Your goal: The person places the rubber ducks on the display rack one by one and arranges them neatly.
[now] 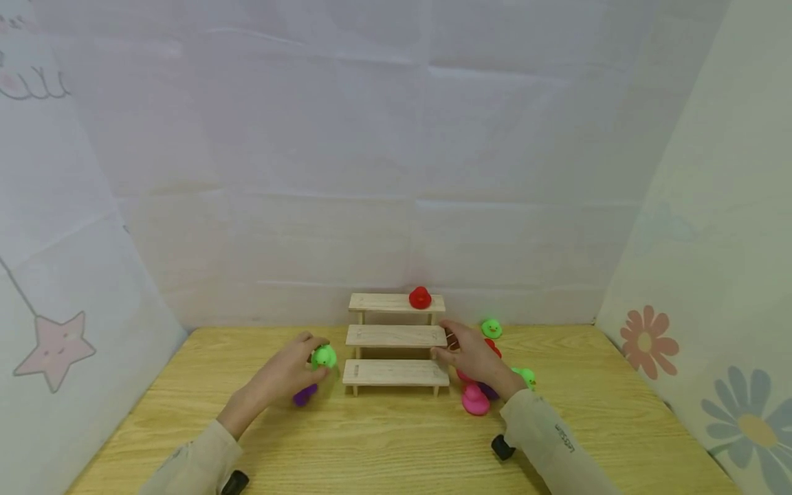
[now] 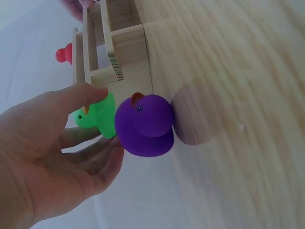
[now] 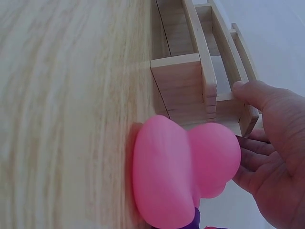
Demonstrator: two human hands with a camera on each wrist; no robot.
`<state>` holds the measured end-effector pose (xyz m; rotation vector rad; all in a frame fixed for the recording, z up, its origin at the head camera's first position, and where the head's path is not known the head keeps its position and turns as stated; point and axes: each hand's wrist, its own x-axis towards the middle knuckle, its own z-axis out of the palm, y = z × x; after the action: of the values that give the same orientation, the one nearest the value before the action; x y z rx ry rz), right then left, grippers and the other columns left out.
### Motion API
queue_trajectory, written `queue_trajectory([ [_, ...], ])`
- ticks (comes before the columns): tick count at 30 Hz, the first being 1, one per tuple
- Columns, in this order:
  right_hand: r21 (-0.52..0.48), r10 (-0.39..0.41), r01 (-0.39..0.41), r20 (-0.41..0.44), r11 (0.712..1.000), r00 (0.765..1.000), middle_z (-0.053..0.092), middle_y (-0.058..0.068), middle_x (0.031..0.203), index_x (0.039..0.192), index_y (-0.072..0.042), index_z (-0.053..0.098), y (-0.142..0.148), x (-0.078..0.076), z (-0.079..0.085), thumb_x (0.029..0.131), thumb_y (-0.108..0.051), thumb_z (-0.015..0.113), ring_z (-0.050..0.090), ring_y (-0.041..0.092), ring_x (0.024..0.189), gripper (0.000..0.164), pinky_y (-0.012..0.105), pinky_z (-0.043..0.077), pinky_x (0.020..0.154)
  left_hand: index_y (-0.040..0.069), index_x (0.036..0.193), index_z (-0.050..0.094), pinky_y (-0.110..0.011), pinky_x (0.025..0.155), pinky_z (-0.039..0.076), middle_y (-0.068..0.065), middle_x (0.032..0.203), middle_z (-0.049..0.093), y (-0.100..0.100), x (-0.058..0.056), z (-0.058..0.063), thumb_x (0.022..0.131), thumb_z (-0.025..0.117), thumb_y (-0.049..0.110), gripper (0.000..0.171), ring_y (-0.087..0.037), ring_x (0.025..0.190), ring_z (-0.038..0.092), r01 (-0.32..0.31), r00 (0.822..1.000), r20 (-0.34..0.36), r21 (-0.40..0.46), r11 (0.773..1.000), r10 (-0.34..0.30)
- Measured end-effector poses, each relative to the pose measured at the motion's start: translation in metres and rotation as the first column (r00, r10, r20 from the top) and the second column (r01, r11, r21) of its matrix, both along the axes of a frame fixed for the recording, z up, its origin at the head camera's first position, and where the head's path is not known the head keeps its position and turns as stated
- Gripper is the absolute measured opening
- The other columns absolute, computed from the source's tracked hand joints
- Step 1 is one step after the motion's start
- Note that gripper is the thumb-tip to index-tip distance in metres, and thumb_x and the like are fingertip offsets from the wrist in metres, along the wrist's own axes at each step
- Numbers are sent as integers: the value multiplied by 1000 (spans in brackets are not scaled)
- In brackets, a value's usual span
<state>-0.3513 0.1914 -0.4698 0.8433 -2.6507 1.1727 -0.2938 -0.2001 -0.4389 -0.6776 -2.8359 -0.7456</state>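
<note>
My left hand (image 1: 287,369) grips a green rubber duck (image 1: 324,357) between thumb and fingers, left of a three-step wooden stand (image 1: 396,372). Close below that hand, a purple duck (image 2: 145,125) is on the table and partly overlaps the green one in the left wrist view. With my right hand (image 1: 475,355) I hold the right end of the stand's middle step, thumb at its front edge and fingers behind. A red duck (image 1: 420,298) sits on the top step toward the right. Beside the right hand stands a pink duck (image 3: 167,171).
Right of the stand, several more ducks cluster under and around my right forearm, among them a green one (image 1: 526,376). Another green duck (image 1: 491,328) is farther back near the wall. White sheeting (image 1: 396,151) closes off the wooden table (image 1: 371,447) behind and at both sides.
</note>
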Motion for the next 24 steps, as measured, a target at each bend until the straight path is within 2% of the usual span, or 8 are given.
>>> queue_trajectory([
  [6, -15, -2, 2, 43, 1000, 999, 64, 9, 119, 140, 0, 53, 0, 0, 0, 95, -25, 77, 65, 21, 99, 57, 38, 56, 84, -8, 131, 58, -31, 75, 56, -12, 111, 55, 2, -3, 1, 86, 83, 10, 55, -21, 90, 59, 2, 998, -63, 82, 997, 3],
  [10, -22, 8, -7, 53, 1000, 999, 65, 9, 116, 141, 3, 52, -3, -1, -1, 95, -27, 77, 65, 22, 98, 61, 37, 56, 85, -9, 134, 56, -39, 79, 57, -17, 118, 54, 1, -3, 2, 86, 83, 8, 58, -23, 95, 60, -12, 995, -94, 99, 995, 22],
  [13, -18, 12, -11, 66, 1000, 998, 65, 9, 115, 141, 1, 52, -5, 0, -1, 95, -28, 77, 64, 23, 99, 61, 37, 55, 85, -9, 136, 55, -40, 78, 57, -17, 120, 55, -2, -4, 5, 87, 82, 10, 59, -22, 95, 59, -17, 993, -119, 92, 996, 27],
  [19, 9, -6, 5, 89, 1000, 996, 65, 9, 117, 144, 0, 50, -3, 2, 2, 96, -28, 76, 64, 24, 102, 61, 39, 55, 88, -8, 134, 57, -44, 77, 57, -18, 119, 55, 1, -8, 14, 87, 82, 9, 57, -25, 94, 60, 21, 977, -214, 106, 994, 2],
  [24, 13, -34, 33, 91, 999, 995, 65, 8, 115, 144, -1, 50, 1, 2, 5, 95, -30, 76, 64, 22, 101, 63, 40, 54, 89, -6, 137, 57, -44, 82, 57, -18, 124, 56, 16, -17, 30, 88, 82, 13, 58, -28, 102, 61, 30, 965, -261, 63, 998, -13],
])
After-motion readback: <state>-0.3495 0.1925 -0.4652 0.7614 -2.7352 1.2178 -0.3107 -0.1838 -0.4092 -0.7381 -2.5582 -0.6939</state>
